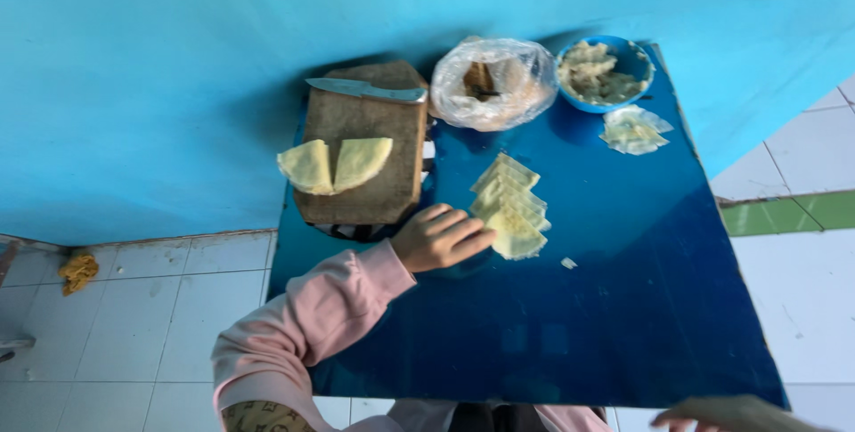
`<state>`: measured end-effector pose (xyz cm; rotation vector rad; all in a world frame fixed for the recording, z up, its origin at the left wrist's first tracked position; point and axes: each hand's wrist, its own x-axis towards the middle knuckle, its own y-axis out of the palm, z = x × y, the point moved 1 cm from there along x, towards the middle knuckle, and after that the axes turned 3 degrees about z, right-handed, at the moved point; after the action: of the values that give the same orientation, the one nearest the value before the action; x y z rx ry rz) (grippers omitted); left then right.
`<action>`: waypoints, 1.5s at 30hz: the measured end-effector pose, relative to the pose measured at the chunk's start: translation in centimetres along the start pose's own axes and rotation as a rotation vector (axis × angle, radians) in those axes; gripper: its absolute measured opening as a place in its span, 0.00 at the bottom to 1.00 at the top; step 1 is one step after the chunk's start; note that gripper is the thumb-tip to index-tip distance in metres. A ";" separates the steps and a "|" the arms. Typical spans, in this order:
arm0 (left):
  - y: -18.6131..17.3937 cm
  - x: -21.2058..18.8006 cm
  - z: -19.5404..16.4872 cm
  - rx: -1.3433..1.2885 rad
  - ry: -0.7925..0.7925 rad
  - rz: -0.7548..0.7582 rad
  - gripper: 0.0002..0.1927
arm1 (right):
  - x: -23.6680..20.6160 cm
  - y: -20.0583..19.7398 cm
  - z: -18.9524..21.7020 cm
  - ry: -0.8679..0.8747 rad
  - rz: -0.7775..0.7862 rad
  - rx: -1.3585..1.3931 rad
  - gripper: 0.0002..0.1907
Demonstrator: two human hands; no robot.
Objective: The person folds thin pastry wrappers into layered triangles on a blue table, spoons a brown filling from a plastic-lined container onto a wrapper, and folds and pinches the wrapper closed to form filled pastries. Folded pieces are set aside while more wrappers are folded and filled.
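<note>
One clear plastic bag beside blue bowl

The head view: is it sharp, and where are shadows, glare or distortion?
Head view: slightly soft overall, the right hand at the bottom edge blurred; the glossy blue table carries pale reflections; the brown wooden cutting board and the clear plastic bag cast dark shadows on the blue wall; table edges splay, wide-lens distortion; the left hand reads clearly.
</note>
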<state>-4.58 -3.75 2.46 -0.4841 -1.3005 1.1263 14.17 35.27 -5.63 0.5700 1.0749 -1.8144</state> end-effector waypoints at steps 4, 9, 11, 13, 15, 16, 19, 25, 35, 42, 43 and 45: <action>0.2 -0.2 -0.1 0.005 -0.024 -0.030 0.13 | -3.8 -9.8 4.8 -0.189 -0.370 0.012 0.18; 0.5 -0.8 0.5 -0.064 -0.060 0.003 0.14 | 0.6 -21.5 11.0 -0.237 -0.729 -0.498 0.20; 0.5 -1.1 0.7 -0.076 -0.070 -0.001 0.14 | 3.6 -25.9 12.6 -0.359 -0.871 -0.435 0.22; 0.6 -1.2 0.7 -0.066 -0.074 -0.015 0.13 | 6.8 -29.7 13.6 -0.418 -0.934 -0.398 0.20; 0.8 -1.3 0.8 -0.098 -0.068 -0.023 0.11 | 9.9 -32.7 14.4 -0.571 -0.962 -0.344 0.23; 0.8 -1.2 0.9 -0.109 -0.062 -0.026 0.11 | 11.1 -33.9 14.6 -0.597 -0.918 -0.328 0.24; 1.0 -1.1 1.2 -0.147 -0.063 -0.018 0.09 | 14.5 -35.7 15.0 -0.667 -0.793 -0.236 0.25; 1.0 -0.9 1.2 -0.207 -0.102 -0.036 0.09 | 17.2 -37.2 15.8 -0.714 -0.838 0.021 0.15; 1.3 -0.7 1.8 -0.326 -0.103 0.002 0.09 | 16.9 -34.9 17.7 -0.702 -1.394 -0.558 0.15; 1.5 -0.8 1.8 -0.344 -0.105 0.015 0.10 | 16.7 -34.8 18.1 -0.740 -1.209 -0.571 0.17; 1.5 -0.8 1.7 -0.344 -0.103 0.016 0.09 | 16.7 -34.7 18.1 -0.770 -1.218 -0.514 0.15; 1.5 -0.9 1.7 -0.337 -0.097 0.017 0.10 | 16.8 -34.6 18.0 -0.828 -1.231 -0.401 0.11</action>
<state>-6.63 -4.35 1.26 -0.6962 -1.5836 0.9564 -23.12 18.60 6.00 -1.2703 1.1766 -2.3122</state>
